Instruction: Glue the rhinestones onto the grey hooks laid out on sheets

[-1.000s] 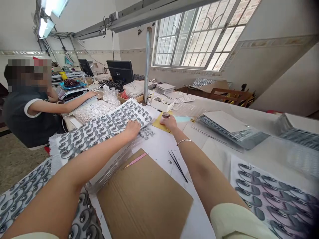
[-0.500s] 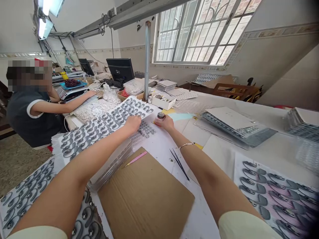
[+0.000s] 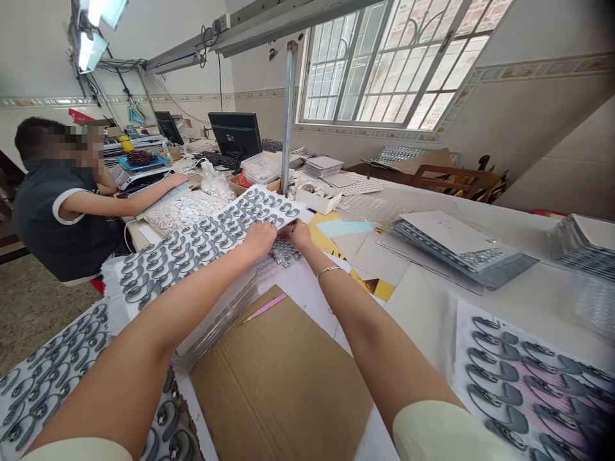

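Note:
My left hand (image 3: 261, 238) is closed at the near edge of a white sheet (image 3: 206, 238) that carries rows of grey curved pieces with shiny round parts. The sheet's far right corner is raised. My right hand (image 3: 300, 234) reaches in below that corner, fingers curled and partly hidden, so what they hold does not show. Small clear round gems (image 3: 288, 253) lie just beneath the two hands. A brown cardboard piece (image 3: 283, 378) lies in front of me, with a pink pencil-like stick (image 3: 263, 308) on its far edge.
Clear plastic trays (image 3: 216, 320) are stacked under the sheet. More sheets of grey pieces lie at left (image 3: 52, 365) and right (image 3: 519, 378). A white box (image 3: 319, 200) stands beside a metal post (image 3: 288, 121). A co-worker (image 3: 72, 205) sits at far left.
My right hand has moved left, from a small metal-lidded jar it held to under the sheet's corner; the jar is out of sight. The tweezers are now hidden by my right forearm.

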Tool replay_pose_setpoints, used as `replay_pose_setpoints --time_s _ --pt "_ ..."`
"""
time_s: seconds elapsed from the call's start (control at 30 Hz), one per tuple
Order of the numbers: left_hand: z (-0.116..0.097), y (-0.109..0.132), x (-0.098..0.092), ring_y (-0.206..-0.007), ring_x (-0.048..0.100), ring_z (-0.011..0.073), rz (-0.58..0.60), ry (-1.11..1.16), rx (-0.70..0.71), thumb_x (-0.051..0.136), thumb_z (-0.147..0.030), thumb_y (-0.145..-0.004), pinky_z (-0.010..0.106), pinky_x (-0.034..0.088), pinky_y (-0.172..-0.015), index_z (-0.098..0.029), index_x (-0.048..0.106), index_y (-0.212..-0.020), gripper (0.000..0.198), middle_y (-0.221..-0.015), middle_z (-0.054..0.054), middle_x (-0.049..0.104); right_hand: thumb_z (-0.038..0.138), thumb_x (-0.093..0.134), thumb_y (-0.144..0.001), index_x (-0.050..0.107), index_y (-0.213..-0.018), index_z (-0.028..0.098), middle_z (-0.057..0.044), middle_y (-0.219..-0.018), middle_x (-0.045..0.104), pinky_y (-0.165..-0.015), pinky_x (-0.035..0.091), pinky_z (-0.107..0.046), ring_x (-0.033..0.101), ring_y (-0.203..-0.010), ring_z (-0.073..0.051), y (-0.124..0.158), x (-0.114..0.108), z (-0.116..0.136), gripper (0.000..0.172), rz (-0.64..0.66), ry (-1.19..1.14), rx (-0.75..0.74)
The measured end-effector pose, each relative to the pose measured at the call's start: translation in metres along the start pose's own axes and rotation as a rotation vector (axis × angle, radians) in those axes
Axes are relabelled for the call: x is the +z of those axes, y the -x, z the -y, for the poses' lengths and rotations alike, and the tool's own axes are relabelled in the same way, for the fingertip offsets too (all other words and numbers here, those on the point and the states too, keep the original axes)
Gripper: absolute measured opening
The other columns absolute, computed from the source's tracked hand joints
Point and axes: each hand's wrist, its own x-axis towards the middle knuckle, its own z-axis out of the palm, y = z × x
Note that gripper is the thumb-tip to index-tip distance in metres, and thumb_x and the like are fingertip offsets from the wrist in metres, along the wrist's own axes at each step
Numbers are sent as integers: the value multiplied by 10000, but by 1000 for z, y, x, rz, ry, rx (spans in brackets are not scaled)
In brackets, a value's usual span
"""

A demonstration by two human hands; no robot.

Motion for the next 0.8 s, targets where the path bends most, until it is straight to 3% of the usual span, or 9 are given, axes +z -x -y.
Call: replay_pose_setpoints --time_s 0.2,0.3,0.37,0.43,0.57,0.63,0.7,0.8 --pt "-5 2 -3 -1060 610 227 26 25 47 595 -360 -944 437 544 -901 -142 564 -1222 354 -1222 103 587 366 593 -920 563 -1221 163 -98 -1249 581 -938 520 -459 594 -1104 -228 6 -16 -7 364 26 5 34" --pt "-12 13 -14 -1093 595 257 7 49 65 598 -339 -939 475 482 -970 -112 588 -1180 331 -1191 125 607 342 671 -860 559 -1230 156 -116 -1286 569 -997 478 -482 562 -1176 -259 15 -42 -8 429 18 19 45" --pt "-16 36 -25 -1114 578 308 -13 73 94 634 -322 -907 489 412 -1013 -72 621 -1113 324 -1138 176 629 292 784 -733 542 -1257 130 -157 -1306 567 -1048 437 -464 527 -1239 -302 25 -67 -6 599 7 17 39" --pt "-15 76 -37 -1088 573 311 -28 105 162 656 -361 -883 465 390 -1013 -99 645 -1050 311 -1072 162 650 308 804 -682 549 -1259 157 -159 -1307 579 -1031 454 -446 553 -1217 -318 42 -96 -5 649 0 -1 36" --pt "7 192 -52 -986 563 290 -165 231 291 577 -347 -917 445 422 -930 -150 647 -974 217 -941 115 647 396 790 -633 610 -1152 246 -133 -1280 616 -822 576 -469 690 -903 -279 97 -159 -11 570 25 -60 48" --pt "26 250 -49 -937 573 273 -225 347 226 572 -277 -911 428 444 -886 -172 657 -992 158 -943 101 659 441 791 -584 633 -1069 280 -135 -1281 620 -781 594 -513 700 -830 -280 132 -194 -17 535 40 -86 71" --pt "46 296 -41 -936 594 264 -324 471 99 528 -282 -931 411 461 -881 -210 676 -1013 184 -982 90 682 490 817 -486 645 -991 329 -134 -1264 627 -840 582 -580 704 -773 -285 169 -229 -22 557 56 -140 155" --pt "72 339 -24 -1013 628 296 -475 605 -136 543 -411 -920 390 499 -869 -261 709 -1039 254 -1043 81 709 627 788 -434 648 -957 422 -166 -1054 694 -996 497 -610 709 -811 -337 223 -280 -27 579 21 -121 280"
